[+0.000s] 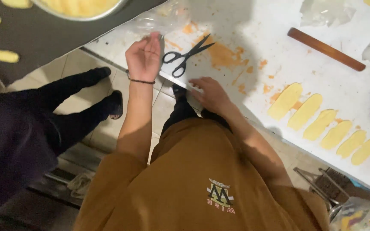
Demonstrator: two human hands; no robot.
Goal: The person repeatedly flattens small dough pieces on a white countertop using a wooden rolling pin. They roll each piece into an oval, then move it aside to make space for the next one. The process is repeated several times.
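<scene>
Left hand [143, 54] pinches clear plastic sheet [163, 19] at counter [279, 47] edge; right hand [210, 94] flat, fingers spread, holding nothing – scissors [185, 57] between hands. Risk: sheet slipping off edge – grip looks light.

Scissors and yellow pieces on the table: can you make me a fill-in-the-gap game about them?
1. The scissors have ____ handles.
2. In the row of yellow dough pieces on the white table there are ____ pieces.
3. The left hand wears a dark ____ at the wrist.
4. The long wooden stick is ____ in colour.

Missing words: black; six; bracelet; brown
</scene>
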